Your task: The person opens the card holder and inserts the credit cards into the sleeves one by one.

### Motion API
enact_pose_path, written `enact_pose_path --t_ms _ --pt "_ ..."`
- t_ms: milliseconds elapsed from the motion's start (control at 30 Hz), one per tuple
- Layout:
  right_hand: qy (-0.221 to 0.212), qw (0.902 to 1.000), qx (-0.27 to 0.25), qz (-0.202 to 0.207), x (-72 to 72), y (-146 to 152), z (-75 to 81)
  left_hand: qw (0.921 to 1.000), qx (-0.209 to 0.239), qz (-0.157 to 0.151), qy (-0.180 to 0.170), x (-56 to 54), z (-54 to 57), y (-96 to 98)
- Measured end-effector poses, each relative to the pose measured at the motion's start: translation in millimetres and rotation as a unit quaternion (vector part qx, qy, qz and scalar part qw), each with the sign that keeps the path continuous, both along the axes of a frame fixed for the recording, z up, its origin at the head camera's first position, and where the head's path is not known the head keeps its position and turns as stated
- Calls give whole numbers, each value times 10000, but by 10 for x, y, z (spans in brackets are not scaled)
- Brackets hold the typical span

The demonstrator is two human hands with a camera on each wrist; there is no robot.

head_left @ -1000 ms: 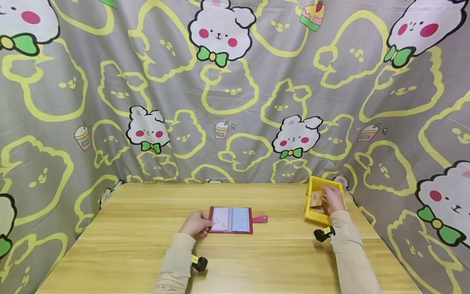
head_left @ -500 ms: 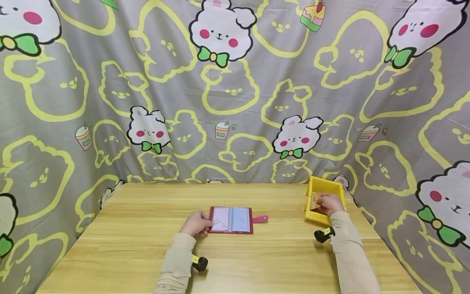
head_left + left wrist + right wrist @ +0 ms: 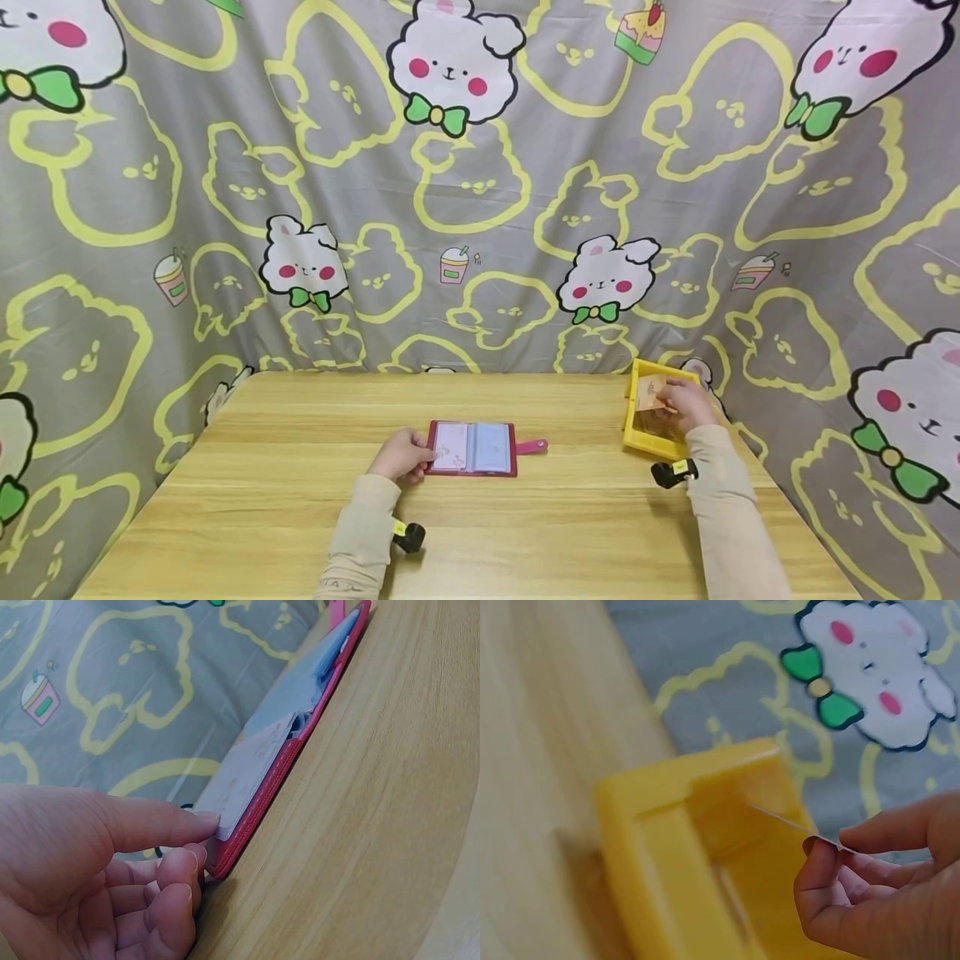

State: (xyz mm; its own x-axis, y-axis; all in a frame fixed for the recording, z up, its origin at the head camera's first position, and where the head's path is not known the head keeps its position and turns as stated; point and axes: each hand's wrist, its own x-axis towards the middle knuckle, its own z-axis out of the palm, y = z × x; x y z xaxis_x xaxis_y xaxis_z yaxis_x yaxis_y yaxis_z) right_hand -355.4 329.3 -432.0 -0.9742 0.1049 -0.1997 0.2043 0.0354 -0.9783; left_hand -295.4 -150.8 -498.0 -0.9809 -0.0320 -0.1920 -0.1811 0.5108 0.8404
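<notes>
A card holder [image 3: 491, 447] with a red cover lies open on the table, its left sleeve pinkish white and its right one pale blue. My left hand [image 3: 403, 457] pinches its left edge. In the left wrist view the thumb [image 3: 169, 825] presses on the sleeve's corner while the other fingers curl against the cover's edge. Over the yellow bin [image 3: 652, 444] at the right, my right hand [image 3: 688, 402] pinches a tan card [image 3: 648, 393] between thumb and fingers. The right wrist view shows this card [image 3: 780, 817] nearly edge-on.
A pink strap [image 3: 532, 447] with a snap sticks out from the holder's right side. The bin stands near the back right corner of the wooden table [image 3: 480, 533]. Behind and at the sides hangs a grey curtain [image 3: 480, 333] with cartoon prints.
My right hand was down inside the bin at the tan cards; it has risen slightly with one card pinched. My left hand and the card holder stay where they were.
</notes>
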Motion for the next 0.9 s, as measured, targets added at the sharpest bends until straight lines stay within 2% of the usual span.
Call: enact_pose_path --t_ms 233,400,633,733,900 --pt "359 9976 551 210 78 -74 234 9999 117 -10 -77 -1 7 -5" --pt "493 9978 343 267 131 -272 277 9997 181 49 -163 0 50 -17" --pt "644 9971 -40 407 179 -659 208 9972 -526 125 513 -20 111 10" --pt "634 9967 -72 499 188 -851 132 9960 -308 220 805 -35 125 76" --pt "676 9952 -196 680 182 -1206 -15 9919 524 347 1106 -54 147 244"
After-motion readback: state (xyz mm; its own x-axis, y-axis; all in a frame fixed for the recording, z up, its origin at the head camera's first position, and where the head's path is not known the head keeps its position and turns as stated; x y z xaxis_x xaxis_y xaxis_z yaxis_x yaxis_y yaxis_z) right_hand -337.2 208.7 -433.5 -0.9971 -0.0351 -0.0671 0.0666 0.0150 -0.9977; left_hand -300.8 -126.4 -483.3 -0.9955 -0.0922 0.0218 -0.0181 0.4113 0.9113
